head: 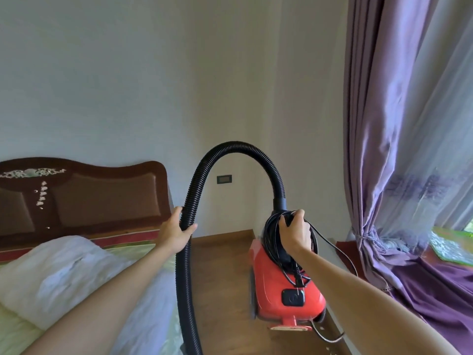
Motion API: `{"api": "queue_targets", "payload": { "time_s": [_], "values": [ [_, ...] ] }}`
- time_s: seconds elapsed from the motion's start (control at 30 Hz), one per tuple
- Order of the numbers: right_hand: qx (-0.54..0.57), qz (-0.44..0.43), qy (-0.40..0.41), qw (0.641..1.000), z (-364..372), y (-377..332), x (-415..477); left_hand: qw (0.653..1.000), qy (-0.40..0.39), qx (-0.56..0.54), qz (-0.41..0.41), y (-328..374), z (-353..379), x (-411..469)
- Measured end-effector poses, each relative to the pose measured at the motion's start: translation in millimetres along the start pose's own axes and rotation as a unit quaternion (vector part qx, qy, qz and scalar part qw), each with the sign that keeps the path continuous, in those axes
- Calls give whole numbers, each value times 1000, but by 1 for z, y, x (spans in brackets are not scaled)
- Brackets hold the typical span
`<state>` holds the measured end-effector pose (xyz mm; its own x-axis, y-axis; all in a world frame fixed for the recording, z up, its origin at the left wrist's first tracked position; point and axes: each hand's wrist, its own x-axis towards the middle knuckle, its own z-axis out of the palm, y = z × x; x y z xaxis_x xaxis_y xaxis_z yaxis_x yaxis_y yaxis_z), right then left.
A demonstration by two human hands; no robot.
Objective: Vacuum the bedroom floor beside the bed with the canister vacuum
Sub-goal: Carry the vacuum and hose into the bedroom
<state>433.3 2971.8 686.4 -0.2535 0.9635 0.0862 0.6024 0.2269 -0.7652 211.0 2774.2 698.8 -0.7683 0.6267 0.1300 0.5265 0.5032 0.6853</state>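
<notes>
A red canister vacuum (284,290) hangs tilted above the wooden floor (225,272) beside the bed (76,267). My right hand (294,233) grips its top handle together with a coiled black power cord (275,242). A black ribbed hose (230,147) arches up from the canister's top and comes down on the left. My left hand (176,231) is curled round that hose about midway. The lower hose runs out of the bottom of the frame, and its nozzle is not in view.
A dark wooden headboard (84,196) stands against the white wall, with a white pillow (64,275) on the bed. Purple curtains (399,149) hang at the right and pool on a low ledge. A dark wall socket (224,179) sits behind the hose.
</notes>
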Motion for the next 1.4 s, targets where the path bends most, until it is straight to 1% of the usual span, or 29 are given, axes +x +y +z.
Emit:
{"api": "queue_targets", "payload": {
  "time_s": [0.13,0.27,0.47,0.7,0.9,1.03,1.2,1.3,1.4],
  "values": [
    [-7,12,24,1000,-11,9,35,1000,-11,4,21,26,26,35],
    [-2,25,51,998,-34,31,59,998,-41,0,43,58,55,61],
    [-20,88,108,990,-79,76,76,990,-108,-7,90,112,108,86],
    [-54,165,188,967,-135,139,65,968,-192,-21,158,167,182,83],
    [-67,240,266,931,-165,175,27,933,-284,-25,219,204,238,74],
    [-75,298,313,899,-172,192,-10,905,-338,-25,258,219,266,59],
    [-69,367,369,851,-164,208,-63,860,-408,-25,304,218,304,31],
    [-63,404,396,822,-151,221,-96,833,-431,-17,347,209,331,13],
    [-55,439,407,799,-133,235,-127,810,-456,7,368,196,356,-3]
  ]
}}
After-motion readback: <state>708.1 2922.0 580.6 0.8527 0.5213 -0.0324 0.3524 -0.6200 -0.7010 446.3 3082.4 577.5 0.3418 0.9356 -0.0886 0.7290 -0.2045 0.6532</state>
